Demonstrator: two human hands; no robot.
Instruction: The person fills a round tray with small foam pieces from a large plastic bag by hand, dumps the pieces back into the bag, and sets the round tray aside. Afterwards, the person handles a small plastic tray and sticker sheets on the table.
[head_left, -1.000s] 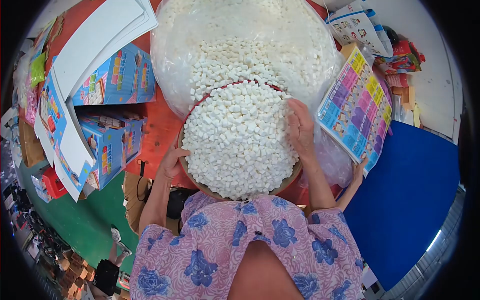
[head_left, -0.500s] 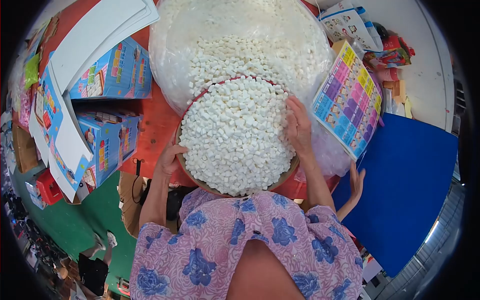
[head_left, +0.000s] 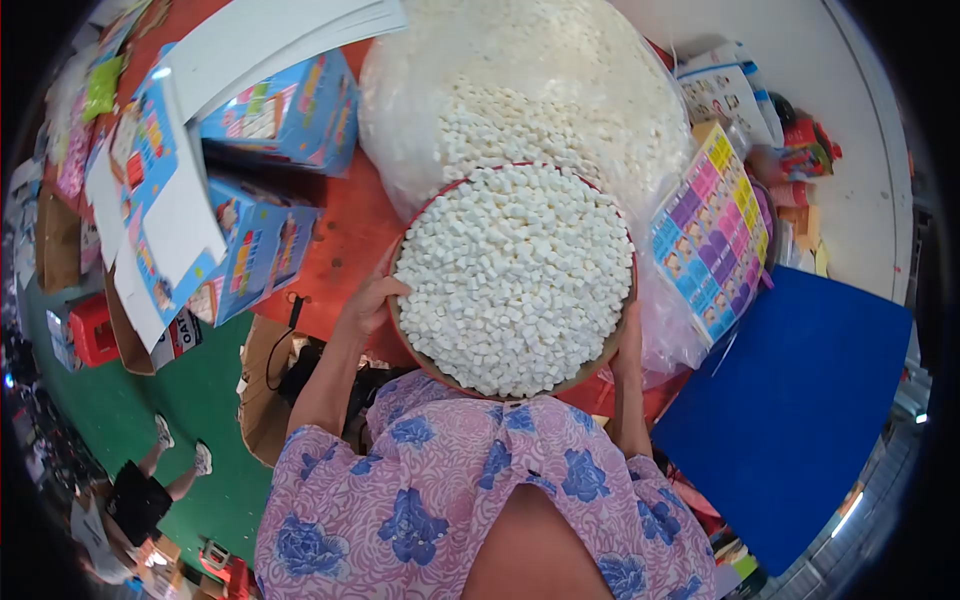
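Clearly, the head view shows a round basin (head_left: 600, 355) heaped with small white cubes (head_left: 515, 275), held with its near rim against the person's chest and its far rim against a large clear bag (head_left: 540, 90) of the same cubes. The left hand (head_left: 372, 303) grips the left rim, fingers curled around the edge and closed on it. The right hand (head_left: 630, 345) is at the right rim, mostly hidden behind the basin, so I cannot tell how far its fingers close (only a part of the wrist and forearm shows).

The basin sits over the near edge of the red table (head_left: 340, 240), and it seems to rest partly on the hands. The heap rises above the rim, so I think a small tilt toward the body could send cubes over the near edge, onto the flowered shirt (head_left: 480, 480) and the green floor (head_left: 190, 420). If the right hand slips, the basin may drop on that side and spill toward the colourful printed sheet (head_left: 712, 235) and the blue board (head_left: 800, 400). The bag is soft and presses the far rim; it could push the basin back.

Blue toy boxes (head_left: 260, 240) stand on the left, apart from the basin. This is the only 1 view.
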